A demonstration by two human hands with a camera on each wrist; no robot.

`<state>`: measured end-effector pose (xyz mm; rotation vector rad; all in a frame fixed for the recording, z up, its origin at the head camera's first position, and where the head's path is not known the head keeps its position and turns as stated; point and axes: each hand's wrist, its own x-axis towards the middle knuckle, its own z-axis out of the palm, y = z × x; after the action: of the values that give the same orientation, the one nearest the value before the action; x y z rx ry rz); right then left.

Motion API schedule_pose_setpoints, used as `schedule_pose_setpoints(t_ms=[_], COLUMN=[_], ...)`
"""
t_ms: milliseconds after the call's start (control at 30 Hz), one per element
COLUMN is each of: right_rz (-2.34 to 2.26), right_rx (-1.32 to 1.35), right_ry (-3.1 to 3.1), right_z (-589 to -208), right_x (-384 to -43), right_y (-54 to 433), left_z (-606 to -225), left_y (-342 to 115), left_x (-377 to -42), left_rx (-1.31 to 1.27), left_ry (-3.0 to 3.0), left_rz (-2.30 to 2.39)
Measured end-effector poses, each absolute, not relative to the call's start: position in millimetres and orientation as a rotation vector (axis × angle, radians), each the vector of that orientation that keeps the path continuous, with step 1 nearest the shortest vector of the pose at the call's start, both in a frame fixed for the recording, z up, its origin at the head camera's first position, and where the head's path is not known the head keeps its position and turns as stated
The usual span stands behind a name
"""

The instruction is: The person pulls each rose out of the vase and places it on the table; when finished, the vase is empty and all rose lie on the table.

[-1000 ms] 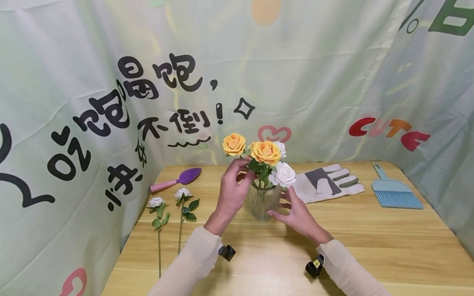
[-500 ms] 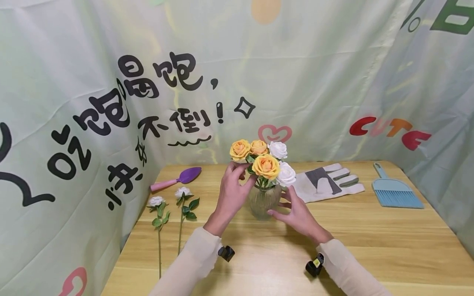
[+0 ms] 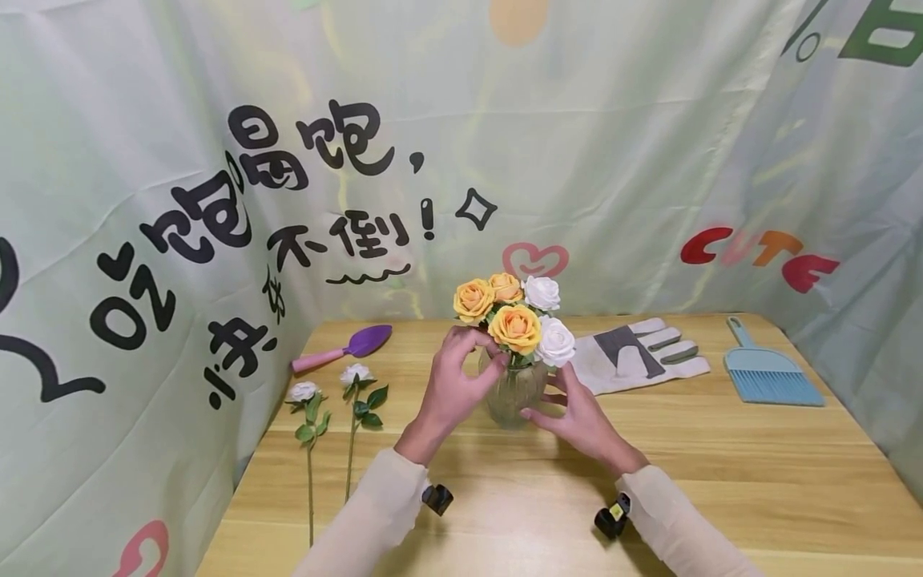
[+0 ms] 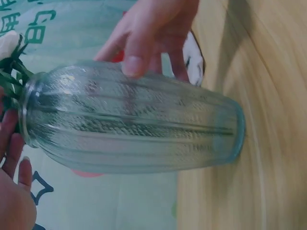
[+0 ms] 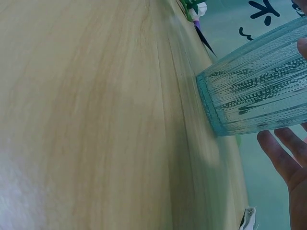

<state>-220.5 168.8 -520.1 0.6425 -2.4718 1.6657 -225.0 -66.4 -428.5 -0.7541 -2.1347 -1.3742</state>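
Observation:
A ribbed clear glass vase (image 3: 513, 398) stands upright on the wooden table, holding yellow roses and white roses (image 3: 555, 341). Just at its mouth, my left hand (image 3: 459, 369) pinches below the leftmost yellow rose (image 3: 473, 300); the stem there is mostly hidden by the fingers. My right hand (image 3: 582, 417) holds the vase from the right side, thumb in front and fingers behind. In the left wrist view, stems show dimly through the glass (image 4: 134, 120), and the right thumb touches its side. The right wrist view shows the vase base (image 5: 211, 105) on the tabletop.
Two white roses, one near (image 3: 303, 393) and one farther right (image 3: 356, 375), lie on the table's left side. Behind them is a purple trowel (image 3: 369, 342) with a pink handle. To the right lie a work glove (image 3: 627, 357) and a blue brush (image 3: 771, 377). Printed curtains surround the table.
The leftmost yellow rose has come down and to the right, closer to the other blooms. My left hand has lowered with it toward the vase mouth. The right hand stays on the vase.

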Motion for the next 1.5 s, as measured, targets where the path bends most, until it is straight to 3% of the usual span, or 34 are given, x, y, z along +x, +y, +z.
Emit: schedule_pose_setpoints(t_ms=[200, 400, 933, 1500], right_rz=[1.671, 1.674, 1.660, 1.670], right_rx=[0.652, 0.643, 0.600, 0.557], right_ry=[-2.459, -2.449, -2.492, -2.529], right_z=[-521, -522, -521, -520], right_x=[-220, -220, -219, -218], right_y=[169, 170, 169, 168], left_z=[-435, -433, -425, -377], left_y=[-65, -60, -63, -76], left_x=[-226, -225, -227, -229], left_rx=[-0.928, -0.930, -0.833, -0.762], left_ry=[-2.119, -2.174, -1.847, -1.627], left_rz=[-1.171, -1.015, -1.468, -1.560])
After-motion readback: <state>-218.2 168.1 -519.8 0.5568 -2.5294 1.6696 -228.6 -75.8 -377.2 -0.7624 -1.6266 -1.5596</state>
